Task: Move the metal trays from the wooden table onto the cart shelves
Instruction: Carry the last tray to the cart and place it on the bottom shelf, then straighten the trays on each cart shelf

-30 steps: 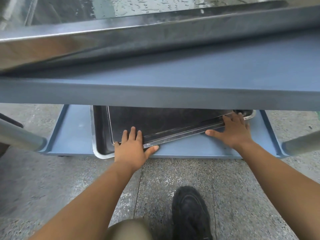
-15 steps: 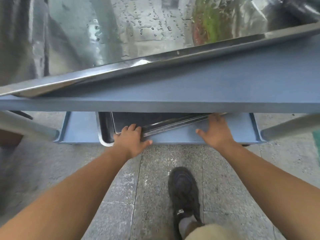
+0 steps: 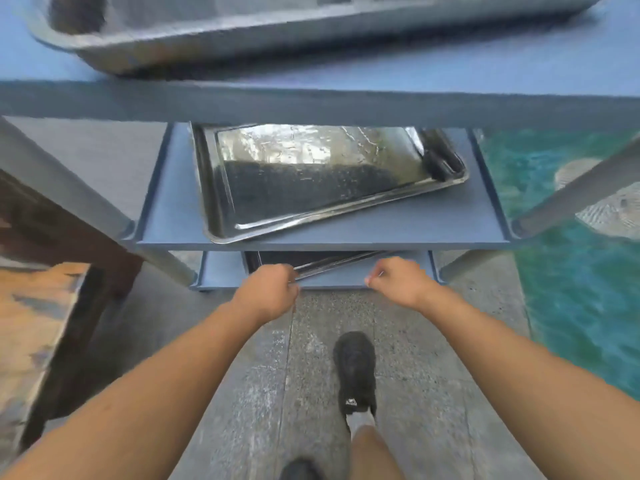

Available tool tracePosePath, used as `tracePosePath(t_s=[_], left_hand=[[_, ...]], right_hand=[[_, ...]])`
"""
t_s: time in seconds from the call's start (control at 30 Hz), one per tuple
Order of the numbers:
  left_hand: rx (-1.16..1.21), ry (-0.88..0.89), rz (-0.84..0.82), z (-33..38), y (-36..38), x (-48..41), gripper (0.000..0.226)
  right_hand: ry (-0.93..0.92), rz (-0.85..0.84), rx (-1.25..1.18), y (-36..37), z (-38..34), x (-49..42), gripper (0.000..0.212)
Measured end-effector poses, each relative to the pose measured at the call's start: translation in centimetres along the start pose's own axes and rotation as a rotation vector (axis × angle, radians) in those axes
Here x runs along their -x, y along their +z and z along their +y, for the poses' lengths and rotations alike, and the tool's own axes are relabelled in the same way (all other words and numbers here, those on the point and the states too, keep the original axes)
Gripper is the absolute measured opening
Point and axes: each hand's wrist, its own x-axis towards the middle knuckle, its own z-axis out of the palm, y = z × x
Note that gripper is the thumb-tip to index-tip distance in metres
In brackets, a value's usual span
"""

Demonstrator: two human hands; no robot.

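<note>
On the blue cart's lowest shelf [image 3: 408, 277], a dark, skewed metal tray [image 3: 313, 261] is touched at its near-left corner by the curled left hand [image 3: 272, 287], while the loosely closed, empty right hand [image 3: 398, 278] is held apart.

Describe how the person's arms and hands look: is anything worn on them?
Both forearms are bare, with no sleeves in view. The left hand and the right hand carry no gloves, and no watch, ring or bracelet shows. The picture is slightly blurred, so small markings cannot be told.
</note>
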Motion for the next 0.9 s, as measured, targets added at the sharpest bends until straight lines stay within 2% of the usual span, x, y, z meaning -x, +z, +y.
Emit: tracePosePath(t_s=[0.23,0.4,0.67,0.9], left_hand=[[-0.005,0.046,0.115,6.0,-14.0,10.3,0.021],[-0.022,0.048,0.159,9.7,-20.6,16.9,0.02],[-0.079,0.067,0.213,14.1,-25.5,24.6,0.02],[-0.164,0.076,0.281,17.0,-27.1,26.8,0.022]], right_hand=[[-0.075,0.129,0.001,-11.4,-6.4,13.0,0.029],[-0.086,0.18,-0.036,-16.7,-8.8,20.9,0.029],[-0.131,0.245,-0.072,-21.3,-9.6,30.0,0.024],[-0.204,0.297,-0.068,-24.6,-7.7,33.3,0.022]])
